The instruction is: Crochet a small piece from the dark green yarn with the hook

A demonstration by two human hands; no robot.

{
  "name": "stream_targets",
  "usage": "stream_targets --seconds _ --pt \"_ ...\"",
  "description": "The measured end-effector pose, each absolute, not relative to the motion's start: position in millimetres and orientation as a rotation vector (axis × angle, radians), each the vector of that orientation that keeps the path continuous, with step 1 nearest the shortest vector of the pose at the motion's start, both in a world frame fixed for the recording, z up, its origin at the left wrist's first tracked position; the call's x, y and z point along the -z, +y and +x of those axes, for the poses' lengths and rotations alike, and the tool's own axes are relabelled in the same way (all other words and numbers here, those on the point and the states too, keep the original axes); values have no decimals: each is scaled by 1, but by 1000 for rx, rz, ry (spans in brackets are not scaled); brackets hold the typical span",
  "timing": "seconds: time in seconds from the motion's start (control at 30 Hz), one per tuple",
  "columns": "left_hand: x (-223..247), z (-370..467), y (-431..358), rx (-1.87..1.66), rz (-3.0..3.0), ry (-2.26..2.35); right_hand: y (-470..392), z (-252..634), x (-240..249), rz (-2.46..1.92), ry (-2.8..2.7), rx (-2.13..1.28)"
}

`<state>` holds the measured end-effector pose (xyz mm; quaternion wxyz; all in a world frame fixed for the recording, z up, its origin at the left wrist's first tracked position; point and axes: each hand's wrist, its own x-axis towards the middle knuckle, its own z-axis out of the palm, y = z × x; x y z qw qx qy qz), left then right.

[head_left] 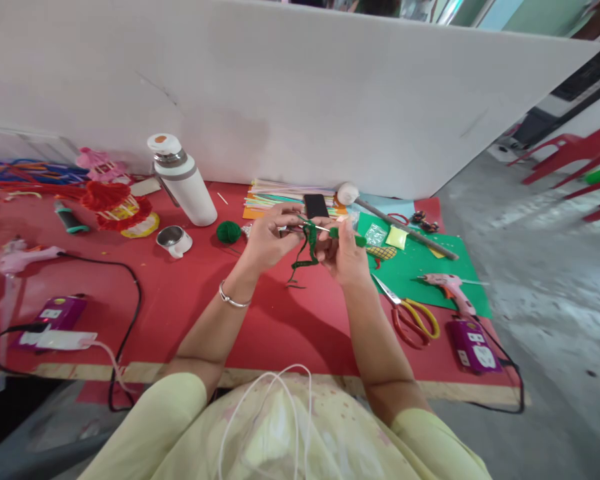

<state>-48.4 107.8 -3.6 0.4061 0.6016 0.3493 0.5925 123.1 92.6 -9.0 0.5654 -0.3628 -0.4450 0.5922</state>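
Head view: and crosswise, the green-handled hook (334, 233) is clasped in the closed grip of the right hand (349, 255), shaft pointed left at the green yarn work (311, 244), pinched by the left hand (268, 237) above the red surface (290, 327); open room is framed by forearms (215, 320) and near edge (445, 389).

A narrow, dark green piece of yarn work (312, 245) hangs above the bench (290, 333) with loose ends trailing below, its top meeting the slim metal shaft of a green-handled hook (323, 229) that lies nearly level, handle rightward, while a round green yarn ball (229, 232) rests leftward.
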Motion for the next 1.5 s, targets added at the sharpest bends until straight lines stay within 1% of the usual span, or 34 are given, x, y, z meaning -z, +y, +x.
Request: stream_targets --seconds 0.1,0.3,0.47,0.6,0.7,0.87,1.0,1.2,1.37,1.5 --pt "9 -48 111 -1531 1670 946 95 122 8 -829 -980 -1471" --pt "7 -50 108 -1481 1926 975 95 124 5 -815 -934 -1640" --pt "1 -54 107 -1441 2001 1047 95 126 1 -833 -898 -1602" --pt "-4 -58 108 -1541 1960 1189 93 128 -3 -847 -862 -1552" --pt "-7 -56 103 -1515 1738 1138 92 126 0 -840 -892 -1474" --pt "-6 -41 96 -1384 1302 762 87 118 9 -882 -1089 -1256" --pt "-5 -34 98 -1514 1182 792 81 112 15 -897 -1195 -1058" --pt "2 -23 96 -1549 1069 841 83 107 36 -904 -1414 -638" --pt "6 -15 93 -1560 980 869 92 106 55 -868 -1372 -566" --pt "-4 -29 95 -1371 834 762 100 115 53 -745 -1483 -553"
